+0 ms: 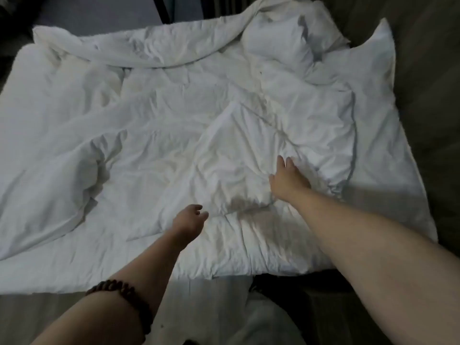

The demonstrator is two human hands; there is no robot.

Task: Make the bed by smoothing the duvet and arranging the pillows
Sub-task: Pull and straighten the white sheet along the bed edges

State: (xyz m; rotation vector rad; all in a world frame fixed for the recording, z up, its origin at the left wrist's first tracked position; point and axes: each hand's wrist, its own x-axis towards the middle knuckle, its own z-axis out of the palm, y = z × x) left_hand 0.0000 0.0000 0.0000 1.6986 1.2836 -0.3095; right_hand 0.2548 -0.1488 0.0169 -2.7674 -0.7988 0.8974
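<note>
A white, heavily wrinkled duvet [154,135] covers most of the bed. A white pillow [276,46] lies crumpled at the far right, half under a rolled fold of duvet. Another white pillow corner [373,56] sticks up at the right edge. My left hand [189,221] hovers over or lightly touches the duvet near its front edge, fingers loosely curled, holding nothing. My right hand [288,179] reaches further in and rests on a raised fold of the duvet [249,145]; its fingers sink into the cloth, so I cannot tell whether they grip it.
A dark headboard or wall [428,70] runs along the right side. The bed's near edge shows a grey sheet or base [49,310] below the duvet. A dark beaded bracelet [124,292] circles my left forearm. Dark floor lies at the far left.
</note>
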